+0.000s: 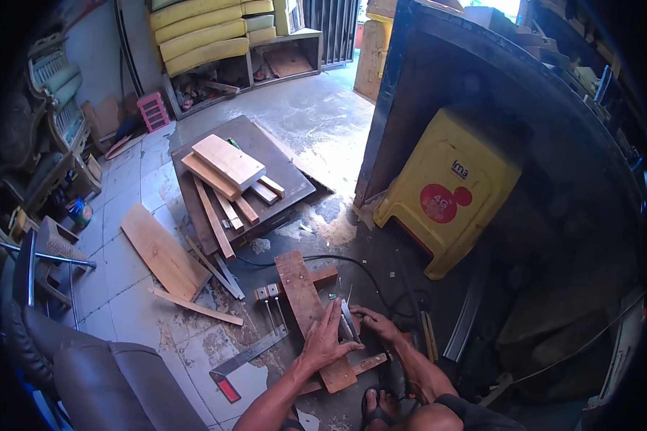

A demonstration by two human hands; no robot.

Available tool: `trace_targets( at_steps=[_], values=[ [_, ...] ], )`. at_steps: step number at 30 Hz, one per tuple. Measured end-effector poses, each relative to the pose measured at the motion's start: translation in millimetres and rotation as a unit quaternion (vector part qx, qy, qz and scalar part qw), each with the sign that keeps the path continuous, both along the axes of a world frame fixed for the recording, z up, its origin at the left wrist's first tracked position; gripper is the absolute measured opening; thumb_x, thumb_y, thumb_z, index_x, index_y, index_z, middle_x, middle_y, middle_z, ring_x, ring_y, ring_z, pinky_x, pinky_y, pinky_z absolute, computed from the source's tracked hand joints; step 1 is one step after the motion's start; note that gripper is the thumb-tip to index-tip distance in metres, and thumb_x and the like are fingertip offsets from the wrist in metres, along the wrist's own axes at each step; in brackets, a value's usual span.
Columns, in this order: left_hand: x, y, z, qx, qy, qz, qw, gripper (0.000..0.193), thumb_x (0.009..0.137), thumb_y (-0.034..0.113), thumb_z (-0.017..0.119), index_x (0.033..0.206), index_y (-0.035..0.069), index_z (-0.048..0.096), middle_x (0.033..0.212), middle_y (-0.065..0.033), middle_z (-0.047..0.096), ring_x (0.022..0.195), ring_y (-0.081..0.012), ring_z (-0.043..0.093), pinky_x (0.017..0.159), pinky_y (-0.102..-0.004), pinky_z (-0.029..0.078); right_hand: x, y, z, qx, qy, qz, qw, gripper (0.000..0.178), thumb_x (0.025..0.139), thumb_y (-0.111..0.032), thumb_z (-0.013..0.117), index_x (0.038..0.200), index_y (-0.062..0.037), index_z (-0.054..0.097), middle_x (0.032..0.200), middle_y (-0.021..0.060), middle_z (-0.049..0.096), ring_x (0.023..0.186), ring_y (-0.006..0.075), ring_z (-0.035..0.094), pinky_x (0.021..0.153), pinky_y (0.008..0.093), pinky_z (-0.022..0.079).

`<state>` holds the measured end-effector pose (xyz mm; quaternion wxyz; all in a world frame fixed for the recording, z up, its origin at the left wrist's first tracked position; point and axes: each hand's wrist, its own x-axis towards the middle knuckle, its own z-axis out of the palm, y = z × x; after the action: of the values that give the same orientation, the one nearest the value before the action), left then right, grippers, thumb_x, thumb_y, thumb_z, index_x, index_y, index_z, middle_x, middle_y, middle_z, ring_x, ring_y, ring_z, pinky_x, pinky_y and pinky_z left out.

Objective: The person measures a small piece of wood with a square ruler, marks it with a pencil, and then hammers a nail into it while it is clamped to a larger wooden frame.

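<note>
Low in front of me stands a narrow brown wooden bench (pixel 300 284) on cross-pieces. Over its right side, between my hands, is a slim grey-and-white piece (pixel 348 317), tilted on edge; its exact kind is unclear. My left hand (pixel 325 337) lies along its left side, fingers straight and together, thumb reaching across its near end. From the right, my right hand (pixel 378 325) meets its other side with bent fingers. Left of the bench, a try square (pixel 248 355) with a red-marked handle rests on the floor. Two long thin metal rods (pixel 272 316) lean by the bench's crosspiece.
Stacked boards (pixel 228 161) lie on a dark low table (pixel 287 179) ahead. A wide plank (pixel 162 248) is on the tiles at left. A yellow plastic stool (pixel 449 187) leans against a dark panel on the right. A black cable (pixel 359 266) crosses the floor; a brown padded seat (pixel 111 381) is near left.
</note>
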<state>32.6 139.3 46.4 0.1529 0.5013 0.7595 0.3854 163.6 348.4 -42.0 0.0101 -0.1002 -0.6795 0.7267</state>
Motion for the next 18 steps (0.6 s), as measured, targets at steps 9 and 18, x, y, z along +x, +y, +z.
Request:
trace_targets(
  at_steps=[9,18],
  values=[
    [6.0,-2.3,-3.6,-0.029,-0.045,0.016,0.998,0.13,0.07,0.056,0.085,0.161,-0.004,0.014,0.164,-0.0269,0.026,0.148,-0.0431,0.034,0.116,-0.0514,0.034,10.6,-39.4,56.1,0.18,-0.277,-0.155,0.931,0.057,0.102,-0.052,0.051,0.12,-0.0019,0.07,0.11,0.0235,0.073,0.107,0.0352,0.069,0.095,0.0408,0.05],
    [4.2,-9.1,0.1,0.046,-0.008,0.003,0.999,0.123,0.073,0.047,0.086,0.16,-0.005,0.016,0.16,-0.0302,0.031,0.144,-0.0456,0.039,0.111,-0.0495,0.039,99.2,-15.7,11.8,0.501,-0.312,-0.249,0.768,0.065,0.084,-0.03,0.075,0.135,0.0016,0.048,0.11,0.0271,0.066,0.116,0.0503,0.055,0.1,0.0522,0.046]
  ],
)
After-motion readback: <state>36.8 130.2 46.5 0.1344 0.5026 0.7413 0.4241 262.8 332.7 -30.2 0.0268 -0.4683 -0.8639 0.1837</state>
